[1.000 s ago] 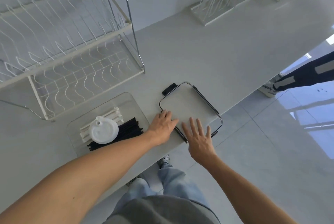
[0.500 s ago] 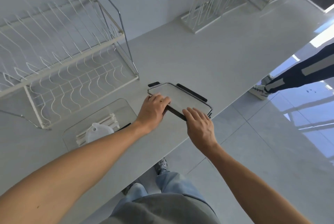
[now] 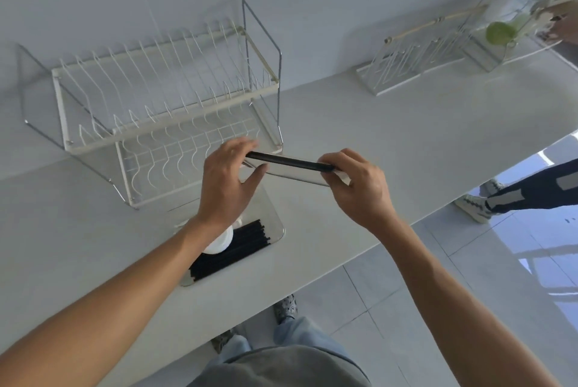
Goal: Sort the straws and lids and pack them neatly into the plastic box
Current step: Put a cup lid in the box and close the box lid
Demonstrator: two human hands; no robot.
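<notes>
A clear plastic box [image 3: 275, 227] lies on the counter near its front edge. Inside it are black straws [image 3: 237, 249] and a white cup lid [image 3: 220, 244], both partly hidden by my left wrist. Above the box I hold its clear cover [image 3: 291, 169], which has a black rim and is seen edge-on. My left hand [image 3: 226, 183] grips the cover's left end. My right hand [image 3: 356, 185] grips its right end.
A white two-tier wire dish rack [image 3: 162, 105] stands just behind the box. A smaller wire rack [image 3: 409, 61] and a clear container with a green fruit [image 3: 500, 31] sit at the back right. Another person's legs [image 3: 531, 189] stand beyond the counter edge on the right.
Both hands lifted the cover off the counter and carried it left, above the box. The view has tilted up and shifted.
</notes>
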